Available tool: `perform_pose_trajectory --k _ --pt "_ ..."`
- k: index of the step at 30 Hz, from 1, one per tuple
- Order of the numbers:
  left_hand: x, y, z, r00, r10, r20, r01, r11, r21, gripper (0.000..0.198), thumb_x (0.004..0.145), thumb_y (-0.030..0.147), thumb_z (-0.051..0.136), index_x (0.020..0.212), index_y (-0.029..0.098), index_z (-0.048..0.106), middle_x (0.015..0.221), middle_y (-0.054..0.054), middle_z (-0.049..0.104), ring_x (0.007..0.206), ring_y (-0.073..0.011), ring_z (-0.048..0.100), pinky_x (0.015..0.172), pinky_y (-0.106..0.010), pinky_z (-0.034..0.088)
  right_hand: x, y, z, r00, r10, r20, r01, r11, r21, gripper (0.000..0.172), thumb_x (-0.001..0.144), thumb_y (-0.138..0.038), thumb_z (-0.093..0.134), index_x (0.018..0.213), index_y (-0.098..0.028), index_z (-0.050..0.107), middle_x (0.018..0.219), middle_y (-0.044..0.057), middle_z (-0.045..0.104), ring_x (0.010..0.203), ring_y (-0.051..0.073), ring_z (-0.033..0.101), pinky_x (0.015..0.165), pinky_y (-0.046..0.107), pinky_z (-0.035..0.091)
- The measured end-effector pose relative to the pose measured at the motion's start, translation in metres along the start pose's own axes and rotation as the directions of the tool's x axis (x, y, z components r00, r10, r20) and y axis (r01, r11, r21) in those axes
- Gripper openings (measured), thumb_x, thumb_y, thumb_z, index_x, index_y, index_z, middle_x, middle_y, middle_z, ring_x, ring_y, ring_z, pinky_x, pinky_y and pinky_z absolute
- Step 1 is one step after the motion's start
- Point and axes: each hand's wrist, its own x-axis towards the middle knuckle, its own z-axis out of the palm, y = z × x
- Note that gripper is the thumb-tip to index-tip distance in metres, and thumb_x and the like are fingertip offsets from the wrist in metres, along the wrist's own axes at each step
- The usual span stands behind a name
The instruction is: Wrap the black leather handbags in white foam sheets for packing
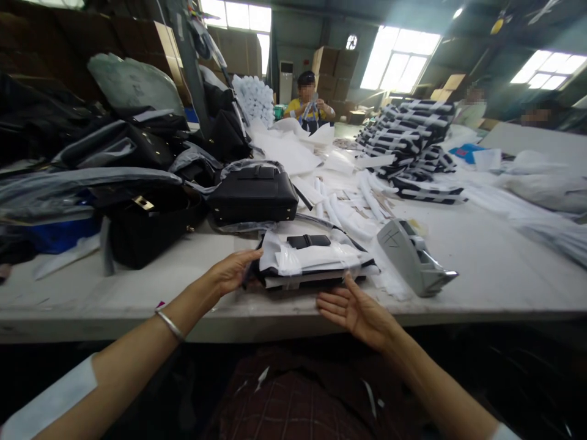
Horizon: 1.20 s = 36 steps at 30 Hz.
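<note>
A flat black bag (316, 263), partly covered with white paper and clear tape, lies near the table's front edge. A black strap tab shows on its top. My left hand (233, 273) is at the bag's left end, thumb on top and fingers against the side; its fingertips are partly hidden. At the front edge, right of the middle, my right hand (355, 310) is palm up with its fingers stretched out and apart. The right thumb reaches the bag's front edge. A grey tape dispenser (398, 253) stands just right of the bag.
Black handbags (257, 192) crowd the left and middle of the white table (499, 263). Behind lie loose white paper sheets (293, 153) and a tall stack of black-and-white wrapped pieces (408, 134). A co-worker (309, 107) in yellow is across the table.
</note>
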Motion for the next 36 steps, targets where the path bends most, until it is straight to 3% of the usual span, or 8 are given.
perform_pose_trajectory --k 5,10,16,21,25,27,31,36 --pt "-0.002 -0.018 0.022 0.997 0.069 0.047 -0.066 0.996 -0.058 0.053 0.057 0.030 0.087 0.100 0.017 0.060 0.083 -0.002 0.070 0.065 -0.0166 0.065 0.059 -0.028 0.054 0.015 -0.016 0.032 0.999 -0.015 -0.032 0.022 0.974 0.226 0.071 0.084 -0.066 0.062 0.137 -0.022 0.043 0.134 0.019 0.057 0.122 0.036 0.059 0.091 0.058 0.053" --pt "-0.022 -0.072 0.054 0.963 0.253 -0.094 -0.265 0.952 -0.154 0.071 0.058 0.033 0.089 0.120 0.015 0.058 0.111 -0.012 0.072 0.093 -0.0250 0.070 0.079 -0.031 0.056 0.025 -0.011 0.039 0.945 -0.083 -0.315 0.153 0.966 0.206 0.036 0.082 -0.042 0.074 0.109 -0.021 0.060 0.093 0.005 0.071 0.085 0.024 0.070 0.075 0.047 0.059" --pt "-0.046 -0.103 0.073 0.966 0.252 0.064 -0.219 0.921 -0.323 0.079 0.071 0.044 0.083 0.138 0.020 0.048 0.136 -0.015 0.060 0.123 -0.0323 0.059 0.098 -0.040 0.051 0.010 -0.015 0.015 0.814 -0.438 -0.381 0.460 0.887 -0.037 0.045 0.062 -0.034 0.086 0.098 -0.017 0.065 0.079 0.000 0.070 0.064 0.016 0.064 0.054 0.027 0.056" --pt "-0.037 -0.095 0.067 0.982 0.122 0.145 -0.049 0.904 -0.426 0.097 0.071 0.050 0.083 0.148 0.020 0.031 0.148 -0.021 0.045 0.132 -0.0340 0.051 0.102 -0.045 0.048 -0.035 -0.044 0.009 0.626 -0.705 -0.333 0.664 0.706 -0.248 0.050 0.058 -0.037 0.089 0.100 -0.018 0.066 0.088 -0.001 0.070 0.072 0.014 0.064 0.056 0.022 0.055" --pt "-0.033 -0.074 0.083 0.935 0.277 0.220 -0.143 0.864 -0.483 0.101 0.068 0.054 0.083 0.149 0.022 0.031 0.145 -0.019 0.050 0.134 -0.0339 0.049 0.106 -0.047 0.043 -0.065 -0.051 0.005 0.524 -0.753 -0.398 0.744 0.632 -0.217 0.052 0.055 -0.032 0.090 0.100 -0.019 0.067 0.087 -0.002 0.070 0.074 0.013 0.065 0.061 0.019 0.055" --pt "-0.036 -0.063 0.098 0.911 0.349 0.219 -0.205 0.846 -0.492 0.105 0.063 0.053 0.087 0.148 0.022 0.033 0.136 -0.017 0.057 0.126 -0.0331 0.055 0.104 -0.044 0.045 -0.075 -0.046 0.000 0.512 -0.741 -0.434 0.749 0.633 -0.197 0.056 0.054 -0.033 0.089 0.104 -0.019 0.068 0.086 -0.002 0.071 0.075 0.015 0.066 0.062 0.020 0.057" --pt "-0.051 -0.051 0.124 0.955 0.268 0.123 -0.176 0.853 -0.491 0.106 0.062 0.040 0.089 0.149 0.022 0.032 0.113 -0.010 0.068 0.100 -0.0259 0.067 0.090 -0.036 0.054 -0.083 -0.028 -0.017 0.516 -0.735 -0.440 0.762 0.628 -0.157 0.063 0.055 -0.034 0.089 0.113 -0.021 0.068 0.088 -0.001 0.073 0.078 0.018 0.068 0.066 0.025 0.059" --pt "-0.063 -0.051 0.134 0.947 0.279 0.160 -0.193 0.890 -0.413 0.090 0.066 0.037 0.085 0.143 0.020 0.042 0.093 -0.004 0.070 0.079 -0.0189 0.067 0.075 -0.031 0.056 -0.085 -0.002 -0.047 0.555 -0.684 -0.474 0.753 0.655 -0.064 0.068 0.056 -0.041 0.090 0.119 -0.025 0.067 0.101 0.002 0.076 0.093 0.024 0.070 0.091 0.039 0.057"
